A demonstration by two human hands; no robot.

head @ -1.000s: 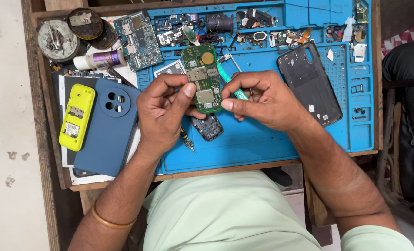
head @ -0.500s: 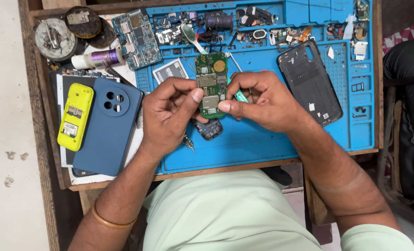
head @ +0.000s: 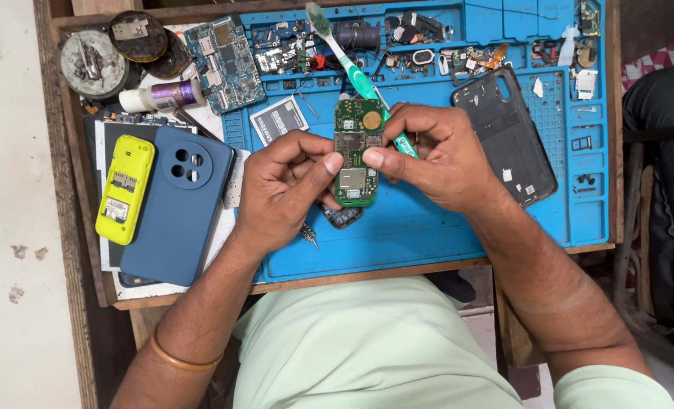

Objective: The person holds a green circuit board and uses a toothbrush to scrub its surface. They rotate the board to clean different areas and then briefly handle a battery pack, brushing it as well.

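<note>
Both of my hands hold a small green phone circuit board upright over the blue repair mat. My left hand pinches its left edge with thumb and fingers. My right hand grips its right edge and also holds a green and white toothbrush, whose bristled head points up and away toward the back of the mat. A dark small phone part lies on the mat under my hands, partly hidden. A small screwdriver tip pokes out below my left palm.
A blue phone with round camera block and a yellow phone shell lie at left. A black phone back frame lies at right. Another circuit board, a battery, a small bottle, round tins and several loose parts line the back.
The view has drawn closer to the hands. The toothbrush in my right hand has swung up so its head now sticks out above the board. Both hands stay on the board.
</note>
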